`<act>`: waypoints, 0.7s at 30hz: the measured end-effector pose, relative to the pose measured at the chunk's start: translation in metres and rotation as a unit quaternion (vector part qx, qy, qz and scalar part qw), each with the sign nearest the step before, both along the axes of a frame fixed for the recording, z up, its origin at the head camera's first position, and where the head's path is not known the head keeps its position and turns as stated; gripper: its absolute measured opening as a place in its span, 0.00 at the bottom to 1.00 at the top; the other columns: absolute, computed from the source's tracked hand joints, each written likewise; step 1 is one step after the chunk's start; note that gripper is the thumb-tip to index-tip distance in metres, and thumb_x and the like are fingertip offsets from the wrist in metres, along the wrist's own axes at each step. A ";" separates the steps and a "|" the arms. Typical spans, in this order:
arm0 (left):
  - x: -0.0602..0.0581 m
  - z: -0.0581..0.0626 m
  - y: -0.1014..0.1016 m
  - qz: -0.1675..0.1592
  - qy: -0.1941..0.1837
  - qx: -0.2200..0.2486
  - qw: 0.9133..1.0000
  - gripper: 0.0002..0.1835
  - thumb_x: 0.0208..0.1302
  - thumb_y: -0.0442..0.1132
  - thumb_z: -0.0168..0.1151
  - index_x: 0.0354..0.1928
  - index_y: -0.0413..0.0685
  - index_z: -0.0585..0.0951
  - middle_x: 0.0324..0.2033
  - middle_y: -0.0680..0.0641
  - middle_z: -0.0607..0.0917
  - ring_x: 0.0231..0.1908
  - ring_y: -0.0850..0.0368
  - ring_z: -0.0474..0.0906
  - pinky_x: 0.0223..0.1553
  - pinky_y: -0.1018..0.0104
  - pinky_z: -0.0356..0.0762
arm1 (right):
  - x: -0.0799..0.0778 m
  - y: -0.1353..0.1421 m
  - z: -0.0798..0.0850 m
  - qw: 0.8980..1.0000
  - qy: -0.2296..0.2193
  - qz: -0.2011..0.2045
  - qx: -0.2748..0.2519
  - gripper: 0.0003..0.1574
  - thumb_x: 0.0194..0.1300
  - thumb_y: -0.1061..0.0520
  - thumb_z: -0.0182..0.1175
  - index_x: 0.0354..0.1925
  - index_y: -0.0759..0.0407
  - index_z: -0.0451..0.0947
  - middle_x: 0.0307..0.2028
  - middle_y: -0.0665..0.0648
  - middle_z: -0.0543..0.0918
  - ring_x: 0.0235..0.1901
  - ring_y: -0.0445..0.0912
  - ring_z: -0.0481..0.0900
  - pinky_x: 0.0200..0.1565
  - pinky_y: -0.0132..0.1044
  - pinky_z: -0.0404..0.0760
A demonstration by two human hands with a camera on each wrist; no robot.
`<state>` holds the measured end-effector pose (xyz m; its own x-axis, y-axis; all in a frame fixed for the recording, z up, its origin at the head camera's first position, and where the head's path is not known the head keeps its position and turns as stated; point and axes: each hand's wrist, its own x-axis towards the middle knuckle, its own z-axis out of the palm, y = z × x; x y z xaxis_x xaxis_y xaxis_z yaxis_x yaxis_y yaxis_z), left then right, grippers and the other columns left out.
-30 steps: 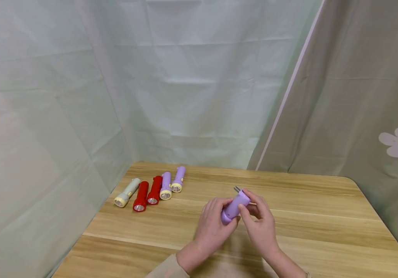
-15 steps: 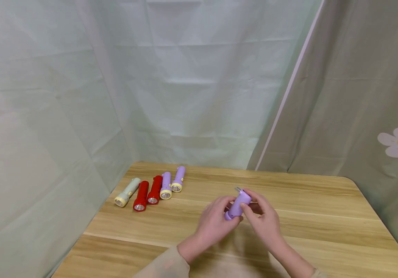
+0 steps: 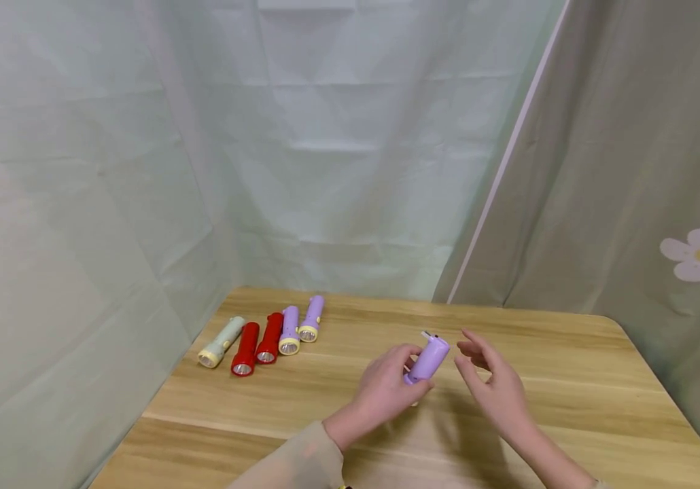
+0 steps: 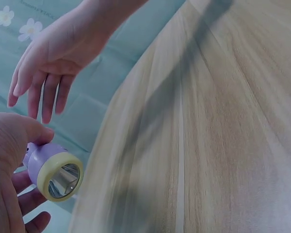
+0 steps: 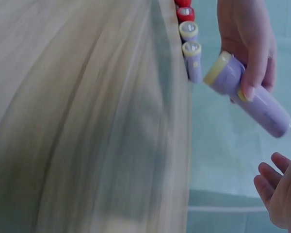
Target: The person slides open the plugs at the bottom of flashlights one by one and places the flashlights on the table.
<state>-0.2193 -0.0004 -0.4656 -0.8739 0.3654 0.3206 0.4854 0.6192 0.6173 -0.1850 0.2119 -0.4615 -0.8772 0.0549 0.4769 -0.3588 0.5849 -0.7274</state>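
Observation:
A purple flashlight (image 3: 431,358) is held above the table by my left hand (image 3: 383,387), tail up and tilted to the right. Metal plug prongs (image 3: 428,335) stick out at its tail end. In the left wrist view, its yellow-rimmed head (image 4: 46,167) and lens point down, with the left thumb and fingers around the body. The left thumb lies at the yellow switch (image 5: 242,95) in the right wrist view. My right hand (image 3: 499,390) is just right of the flashlight, apart from it, fingers loosely bent and holding nothing.
A row of flashlights lies at the wooden table's (image 3: 570,367) back left: a pale green one (image 3: 223,341), two red ones (image 3: 245,348) and two purple ones (image 3: 289,329) with yellow rims. Light curtains (image 3: 350,170) hang behind and beside the table.
My right hand has let go of the purple flashlight and moved away to the right. The left hand keeps its grip and has shifted slightly right, with the flashlight tilted more.

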 end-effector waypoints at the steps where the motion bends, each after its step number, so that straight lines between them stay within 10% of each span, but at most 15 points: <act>1: -0.001 -0.001 0.000 0.001 -0.004 -0.002 1.000 0.25 0.56 0.53 0.75 0.55 0.56 0.81 0.40 0.60 0.83 0.37 0.69 0.77 0.37 0.68 0.73 | 0.001 0.004 0.001 1.000 0.000 -0.005 0.010 0.30 0.72 0.52 0.64 0.70 0.47 0.72 0.53 0.52 0.85 0.50 0.52 0.83 0.43 0.36 0.80; 11: -0.009 0.000 0.010 0.003 -0.080 0.011 0.997 0.26 0.57 0.55 0.74 0.55 0.55 0.79 0.36 0.60 0.83 0.30 0.68 0.78 0.30 0.67 0.74 | 0.008 0.032 0.000 0.991 0.029 -0.014 0.126 0.33 0.70 0.50 0.67 0.70 0.52 0.72 0.57 0.57 0.84 0.56 0.59 0.80 0.49 0.64 0.78; 21: -0.020 0.003 0.036 0.010 -0.138 0.008 0.990 0.25 0.57 0.57 0.72 0.50 0.54 0.76 0.28 0.62 0.81 0.24 0.67 0.76 0.28 0.65 0.72 | 0.015 0.058 -0.007 0.975 0.058 -0.008 0.213 0.36 0.64 0.52 0.72 0.67 0.58 0.75 0.59 0.61 0.82 0.56 0.62 0.80 0.54 0.62 0.74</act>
